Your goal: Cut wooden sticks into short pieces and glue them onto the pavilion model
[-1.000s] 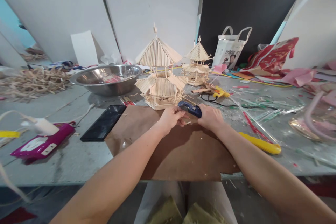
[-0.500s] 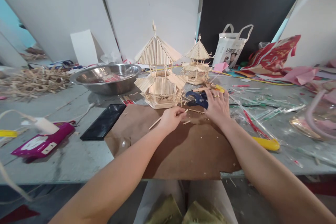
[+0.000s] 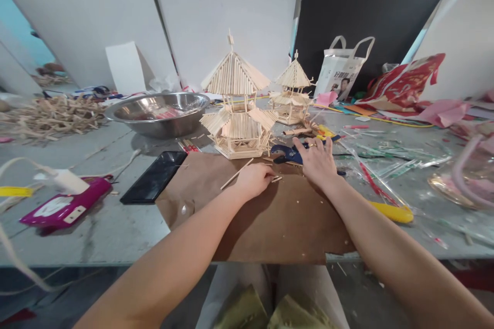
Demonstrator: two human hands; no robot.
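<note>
My left hand (image 3: 255, 180) rests on the brown board (image 3: 278, 226), fingers pinched at the end of a short wooden stick (image 3: 275, 177). Another short piece lies close beside it. A longer thin stick (image 3: 231, 177) slants across the board, partly hidden behind this hand. My right hand (image 3: 318, 160), fingers stretched and apart, lies over blue-handled cutting pliers (image 3: 285, 154); its palm hides part of them. Just beyond both hands stands a pavilion model (image 3: 238, 128) built of thin wooden sticks.
A smaller stick pavilion (image 3: 291, 95) stands behind. Leftward are a metal basin (image 3: 158, 126), a phone (image 3: 152, 177), a purple power strip (image 3: 65, 203) and a heap of sticks (image 3: 57, 115). Plastic scraps and a yellow-handled tool (image 3: 393, 212) lie to the right.
My left hand has lowered the short stick to the board beside the other piece. The pliers now lie flatter, and my right hand's fingers have loosened and spread over them.
</note>
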